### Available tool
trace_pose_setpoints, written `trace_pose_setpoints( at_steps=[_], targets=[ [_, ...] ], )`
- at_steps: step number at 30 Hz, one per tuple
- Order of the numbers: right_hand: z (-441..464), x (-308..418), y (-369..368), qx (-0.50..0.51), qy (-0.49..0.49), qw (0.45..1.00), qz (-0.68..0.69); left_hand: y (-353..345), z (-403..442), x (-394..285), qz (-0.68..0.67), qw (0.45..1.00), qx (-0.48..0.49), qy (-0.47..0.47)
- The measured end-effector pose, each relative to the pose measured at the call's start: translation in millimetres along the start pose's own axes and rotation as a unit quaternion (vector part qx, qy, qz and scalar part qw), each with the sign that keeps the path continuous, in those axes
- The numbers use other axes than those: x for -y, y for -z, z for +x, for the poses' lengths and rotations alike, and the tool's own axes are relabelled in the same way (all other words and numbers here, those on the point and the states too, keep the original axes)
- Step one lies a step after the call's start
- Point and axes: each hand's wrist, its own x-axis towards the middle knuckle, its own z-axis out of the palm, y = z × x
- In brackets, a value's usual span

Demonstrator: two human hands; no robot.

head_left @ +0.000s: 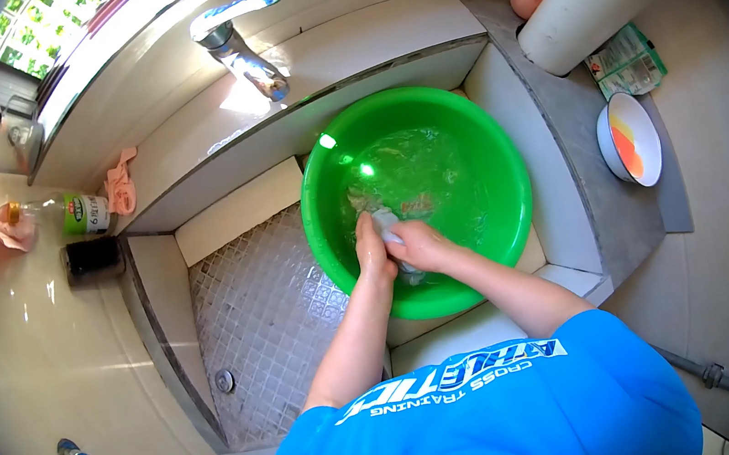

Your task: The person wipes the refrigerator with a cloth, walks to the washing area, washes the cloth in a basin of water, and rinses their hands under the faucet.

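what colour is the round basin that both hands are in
The basin is bright green, best seen in the head view, the only one.

Mid-frame, the basin [508,181] is green; left of centre, the sink floor [255,302] grey-latticed; at bottom, the shirt [519,423] blue, lettered white.

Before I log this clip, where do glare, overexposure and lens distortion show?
Head view: white glare beside the window, bright highlights on the faucet, two glints in the green basin; head view again: wide-angle bowing of straight edges and black corners, while left hand and right hand look fairly clear.
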Motion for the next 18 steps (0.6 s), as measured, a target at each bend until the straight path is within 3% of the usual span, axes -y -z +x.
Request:
trace_pose_setpoints(
  at_steps=[1,3,6,7,9,10,13,15,17,18],
  targets=[
    [-6.1,21.9,7.7,-0.040,0.028,0.999,0.012,-1.6,-4.9,-4.4,-0.079,0.995,0.015,0.051],
    [-14.9,40.3,17.2,-0.077,0.054,0.995,0.025,-10.2,-21.2,-11.0,-0.098,0.995,0.008,0.002],
    [-19.8,41.7,17.7,-0.044,0.087,0.992,0.077,-9.6,-8.2,-3.2,-0.214,0.960,0.179,0.038],
    [-19.3,38.8,7.6,-0.084,0.109,0.988,0.063,-7.8,-5.2,0.0,-0.215,0.959,0.179,0.039],
    [-14.2,27.1,-3.5,-0.125,0.130,0.982,0.051,-3.8,-2.1,5.7,0.035,0.936,0.347,-0.041],
    [-6.8,19.3,-3.4,-0.171,0.109,0.979,0.021,-9.9,-9.1,2.2,0.039,0.935,0.350,-0.039],
    [11.8,-1.2,10.0,-0.234,0.068,0.970,0.018,-31.2,-32.2,-6.6,0.109,0.984,0.025,0.136],
    [18.9,-18.8,20.0,-0.224,-0.056,0.972,-0.045,-20.3,-21.5,2.8,0.123,0.982,0.045,0.136],
    [23.3,-47.4,36.8,-0.178,-0.119,0.974,-0.068,-24.7,-18.9,5.1,0.137,0.978,0.155,0.003],
    [20.9,-57.1,41.5,-0.180,-0.119,0.974,-0.066,-26.6,-24.8,-0.5,0.153,0.975,0.160,0.028]
  ],
)
